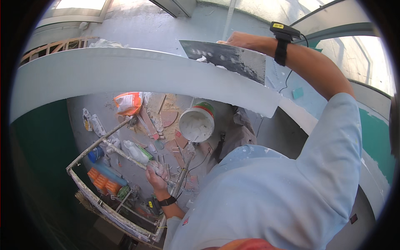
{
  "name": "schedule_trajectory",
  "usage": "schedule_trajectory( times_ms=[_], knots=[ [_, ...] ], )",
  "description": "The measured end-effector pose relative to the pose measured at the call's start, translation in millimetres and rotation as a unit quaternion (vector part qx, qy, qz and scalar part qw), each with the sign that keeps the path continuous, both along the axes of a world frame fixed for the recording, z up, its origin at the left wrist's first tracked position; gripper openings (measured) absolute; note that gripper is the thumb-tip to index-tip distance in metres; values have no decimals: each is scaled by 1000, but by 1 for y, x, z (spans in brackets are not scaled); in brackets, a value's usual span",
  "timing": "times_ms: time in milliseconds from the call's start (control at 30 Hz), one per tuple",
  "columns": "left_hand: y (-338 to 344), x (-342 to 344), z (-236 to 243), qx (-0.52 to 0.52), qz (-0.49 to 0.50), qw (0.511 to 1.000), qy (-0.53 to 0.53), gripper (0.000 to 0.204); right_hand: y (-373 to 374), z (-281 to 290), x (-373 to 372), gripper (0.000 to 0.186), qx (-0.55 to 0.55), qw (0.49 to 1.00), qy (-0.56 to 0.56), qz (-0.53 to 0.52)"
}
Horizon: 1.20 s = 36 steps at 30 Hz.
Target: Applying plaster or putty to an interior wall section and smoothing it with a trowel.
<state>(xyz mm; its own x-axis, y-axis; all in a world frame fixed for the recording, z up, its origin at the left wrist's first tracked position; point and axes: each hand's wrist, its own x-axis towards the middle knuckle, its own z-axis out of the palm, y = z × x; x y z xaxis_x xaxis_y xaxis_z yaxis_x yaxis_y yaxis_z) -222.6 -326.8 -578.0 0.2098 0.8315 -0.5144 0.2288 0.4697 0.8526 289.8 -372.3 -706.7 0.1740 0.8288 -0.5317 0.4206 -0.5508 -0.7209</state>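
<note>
My right hand [236, 40] grips a wide metal blade [239, 62] along its upper edge, with white compound on it. The blade lies against the long white beam [125, 71], its lower edge tilted down to the right. My left hand [158, 175], its fingers whitened with plaster, is closed around a splattered metal scaffold rail [127, 154] below the beam. Straight under the blade, on the lower level, stands a white bucket [196, 123] of pale compound.
An orange-white sack [127, 103], board scraps [168, 118], bottles [137, 152], orange packs [102, 181] and a blue bucket [95, 154] lie below. A dark green wall [41, 158] rises at the left. Windows [354, 62] and teal-patched wall [375, 141] are at the right.
</note>
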Motion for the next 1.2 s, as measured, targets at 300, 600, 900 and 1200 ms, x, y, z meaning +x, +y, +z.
schedule_trajectory(
  times_ms=[300, 600, 900, 1200],
  knots=[
    [-7, -31, 18, 31, 69, 997, -13, 39, 175, 72, 5, 34, 213, 939, 269, 32],
    [-12, -68, 17, 31, 108, 993, -38, 42, 244, 228, -33, 27, 333, 932, 140, -29],
    [-8, -58, 27, 51, 103, 992, -59, 45, 271, 371, -56, 28, 496, 837, 229, -34],
    [34, -45, 45, 159, 39, 967, -193, 41, 184, 440, -71, 29, 591, 689, 420, 0]
  ],
)
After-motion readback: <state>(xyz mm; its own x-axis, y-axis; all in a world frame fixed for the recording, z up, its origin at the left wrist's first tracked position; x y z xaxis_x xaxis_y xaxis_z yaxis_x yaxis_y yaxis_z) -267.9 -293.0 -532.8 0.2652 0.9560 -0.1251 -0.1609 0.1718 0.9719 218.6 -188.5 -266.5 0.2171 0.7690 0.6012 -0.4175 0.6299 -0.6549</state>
